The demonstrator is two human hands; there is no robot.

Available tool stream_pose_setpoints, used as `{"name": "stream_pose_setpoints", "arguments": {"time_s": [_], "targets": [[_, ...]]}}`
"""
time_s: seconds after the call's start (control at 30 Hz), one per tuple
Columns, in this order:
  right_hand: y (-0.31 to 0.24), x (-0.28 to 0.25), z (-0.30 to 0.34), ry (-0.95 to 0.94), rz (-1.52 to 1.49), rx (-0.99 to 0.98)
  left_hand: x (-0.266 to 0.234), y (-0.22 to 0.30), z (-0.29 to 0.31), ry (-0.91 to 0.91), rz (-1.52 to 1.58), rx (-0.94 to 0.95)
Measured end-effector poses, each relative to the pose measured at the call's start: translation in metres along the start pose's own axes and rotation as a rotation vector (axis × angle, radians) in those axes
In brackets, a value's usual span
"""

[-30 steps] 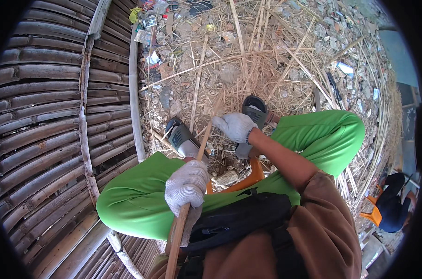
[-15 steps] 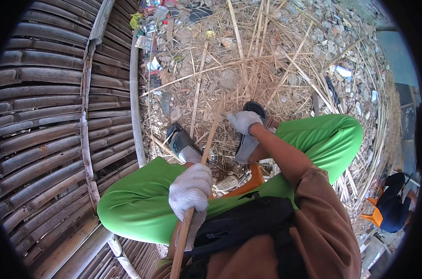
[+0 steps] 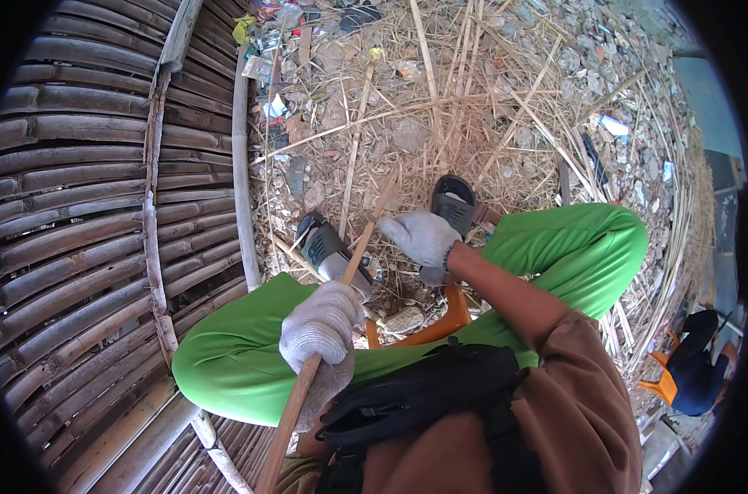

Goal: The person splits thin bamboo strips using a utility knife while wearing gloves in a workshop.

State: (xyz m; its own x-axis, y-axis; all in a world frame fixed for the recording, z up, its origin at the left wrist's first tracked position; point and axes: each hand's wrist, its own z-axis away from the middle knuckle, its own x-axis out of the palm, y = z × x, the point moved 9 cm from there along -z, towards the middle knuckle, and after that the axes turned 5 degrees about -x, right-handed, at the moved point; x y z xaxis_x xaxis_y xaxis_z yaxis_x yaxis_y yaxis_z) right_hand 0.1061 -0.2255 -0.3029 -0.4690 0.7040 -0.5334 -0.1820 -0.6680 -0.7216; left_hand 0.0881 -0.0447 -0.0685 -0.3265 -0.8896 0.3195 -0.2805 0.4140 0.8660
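My left hand (image 3: 320, 325), in a whitish knit glove, is wrapped round a long, thin bamboo strip (image 3: 291, 416). The strip slants from beside my body up past my feet, its far end above the littered ground. My right hand (image 3: 423, 239), gloved alike, is closed just right of the strip's far half, its thumb side toward it. Whatever those fingers hold, if anything, is hidden. Below the hands are my two dark sandals (image 3: 324, 239) and my green trousers (image 3: 234, 362).
A wall of bamboo slats (image 3: 77, 222) stands close on the left. Straw, loose bamboo strips (image 3: 427, 62) and scraps of litter cover the ground ahead. An orange seat (image 3: 440, 321) shows between my legs. At the far right, a person in dark clothes (image 3: 695, 370) is beside an orange chair (image 3: 660, 380).
My right hand has come back toward me and left, nearer the strip. My left hand has shifted slightly left and back, and the strip's near end has swung left.
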Motion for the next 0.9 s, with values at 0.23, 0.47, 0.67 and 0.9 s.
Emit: {"name": "stream_pose_setpoints", "arguments": {"time_s": [0.23,0.47,0.67,0.9], "targets": [[0.064,0.002,-0.043,-0.044,0.120,0.145,-0.003,-0.001,0.000,-0.012,0.056,0.058],[0.034,-0.007,-0.027,-0.069,0.024,0.141,-0.003,0.001,-0.002,-0.023,0.024,0.145],[-0.055,-0.013,0.022,-0.172,-0.088,-0.117,-0.001,0.001,-0.002,-0.063,0.025,0.130],[-0.010,-0.009,-0.014,-0.134,0.073,0.005,-0.001,0.001,0.001,-0.060,-0.016,0.036]]}}
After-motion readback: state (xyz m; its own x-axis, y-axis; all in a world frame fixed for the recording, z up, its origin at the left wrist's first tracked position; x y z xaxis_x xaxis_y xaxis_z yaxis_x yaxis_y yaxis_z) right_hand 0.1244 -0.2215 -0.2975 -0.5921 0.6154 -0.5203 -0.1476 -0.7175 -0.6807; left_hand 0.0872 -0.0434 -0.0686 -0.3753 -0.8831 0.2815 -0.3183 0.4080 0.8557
